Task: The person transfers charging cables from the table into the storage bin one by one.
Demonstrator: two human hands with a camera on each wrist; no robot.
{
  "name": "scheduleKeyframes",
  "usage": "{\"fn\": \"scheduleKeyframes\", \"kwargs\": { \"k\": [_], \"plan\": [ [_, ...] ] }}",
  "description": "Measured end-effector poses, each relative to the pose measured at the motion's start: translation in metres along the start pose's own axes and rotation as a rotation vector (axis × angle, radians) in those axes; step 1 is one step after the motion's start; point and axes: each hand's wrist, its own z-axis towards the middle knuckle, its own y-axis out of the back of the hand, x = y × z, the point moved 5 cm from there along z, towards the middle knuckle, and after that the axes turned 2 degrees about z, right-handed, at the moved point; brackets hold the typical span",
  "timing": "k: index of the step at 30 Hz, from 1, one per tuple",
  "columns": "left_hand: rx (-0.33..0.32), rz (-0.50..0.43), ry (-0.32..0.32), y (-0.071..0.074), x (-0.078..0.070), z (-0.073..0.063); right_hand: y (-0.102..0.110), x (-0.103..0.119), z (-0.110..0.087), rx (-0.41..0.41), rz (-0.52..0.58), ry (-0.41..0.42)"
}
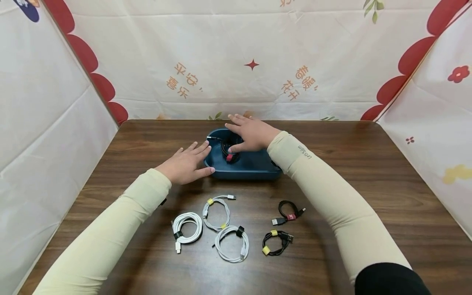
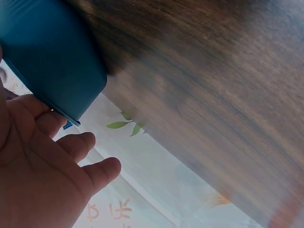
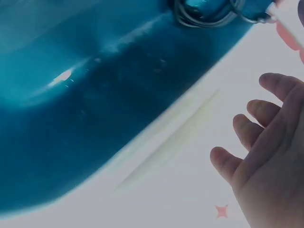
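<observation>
Three white cables (image 1: 199,226) and two black cables (image 1: 281,221) lie before the blue tray (image 1: 247,175) on a wood-grain worktop (image 1: 368,172) hemmed by printed cloth (image 1: 236,49). The tray, a coiled cable (image 1: 223,150) inside, sits between the released left grip (image 1: 186,164) at its end and the released right grip (image 1: 252,133) over its far rim.

The tray (image 1: 247,175) (cable (image 1: 229,157) inside) stands behind five cables (image 1: 197,224).

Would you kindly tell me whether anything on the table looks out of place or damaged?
I see nothing spilled or damaged. One small oddity: the black cable in the blue tray has a plug end straying from its coil toward the tray's left side, which looks slightly untidy.
</observation>
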Motion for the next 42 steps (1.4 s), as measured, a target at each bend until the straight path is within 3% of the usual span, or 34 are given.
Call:
{"fn": "scheduleKeyframes", "kwargs": {
  "k": [7, 15, 28, 42],
  "plan": [
    [0.011, 0.008, 0.015, 0.002, -0.001, -0.001, 0.021, 0.011, -0.02, -0.05, -0.004, 0.014],
    [0.01, 0.034, 0.013, 0.0, -0.002, -0.002, 0.019, 0.033, -0.048, -0.101, -0.001, 0.088],
    [0.0, 0.033, 0.005, 0.0, -0.002, -0.002, -0.023, 0.085, -0.111, -0.128, -0.011, 0.276],
    [-0.005, 0.095, 0.017, -0.001, -0.002, -0.002, -0.073, 0.143, -0.14, -0.032, -0.047, 0.488]
  ]
}}
